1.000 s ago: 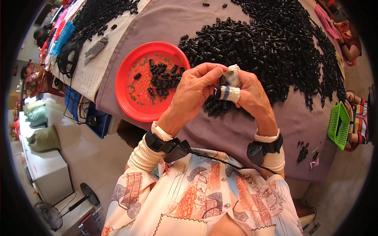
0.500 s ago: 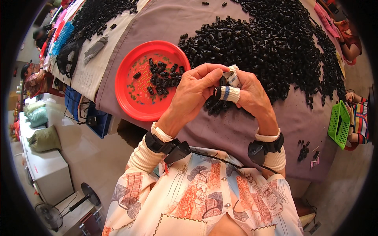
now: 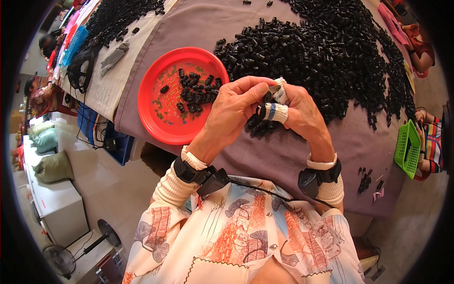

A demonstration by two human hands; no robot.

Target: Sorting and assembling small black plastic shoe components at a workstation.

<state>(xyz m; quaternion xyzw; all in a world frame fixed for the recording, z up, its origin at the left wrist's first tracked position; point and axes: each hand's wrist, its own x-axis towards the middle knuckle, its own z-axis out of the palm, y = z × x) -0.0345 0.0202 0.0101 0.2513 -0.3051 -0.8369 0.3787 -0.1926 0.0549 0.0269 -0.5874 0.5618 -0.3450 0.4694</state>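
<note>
My left hand [image 3: 224,113] and my right hand [image 3: 307,111] meet over the near edge of the large heap of small black parts [image 3: 283,52]. Between their fingertips sits a small black part [image 3: 267,98], mostly covered by the fingers. The left thumb and forefinger pinch it from one side. On the right, the thumb and forefinger wear white knitted covers [image 3: 275,112] with a blue stripe and close on it from the other. A greyish edge shows by the upper fingertips; its kind is unclear. Beside my left hand stands a red round tray [image 3: 150,111] holding several similar black parts.
A grey-purple cloth [image 3: 250,158] covers the table. At right are a green basket [image 3: 407,146] and a few loose black parts [image 3: 364,182]. Another black heap [image 3: 118,19] lies far left. Other people sit along the sides. A fan [image 3: 109,233] stands at lower left.
</note>
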